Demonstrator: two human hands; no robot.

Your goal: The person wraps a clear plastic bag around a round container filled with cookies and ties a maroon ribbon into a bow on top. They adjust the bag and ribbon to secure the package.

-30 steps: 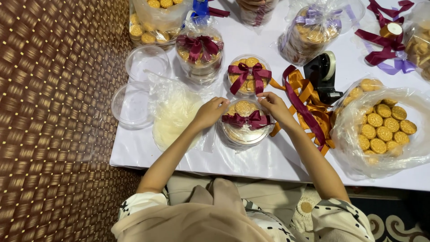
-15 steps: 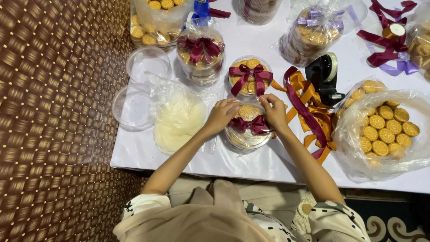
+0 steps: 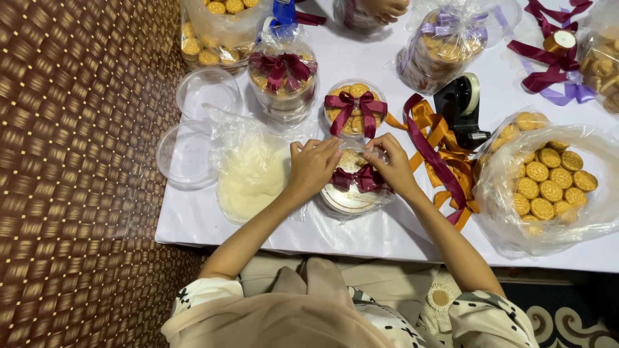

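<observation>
Both hands (image 3: 353,164) shifted farther onto upright round cookie tub (image 3: 353,193), bow upward

Both forearms are bare up to the sleeves. The left sleeve (image 3: 203,291) is white with small black crosses; the right sleeve (image 3: 491,316) is white too, with black dots and dashes. A tan headscarf (image 3: 284,316) falls over the chest between them. No rings or bracelets show on the left hand (image 3: 314,166) or right hand (image 3: 392,164).

White table (image 3: 361,238) w/ cookie tubs (image 3: 353,108), cookie bags (image 3: 548,183), ribbons (image 3: 445,148), tape dispenser (image 3: 461,106), empty lids (image 3: 187,154).
</observation>
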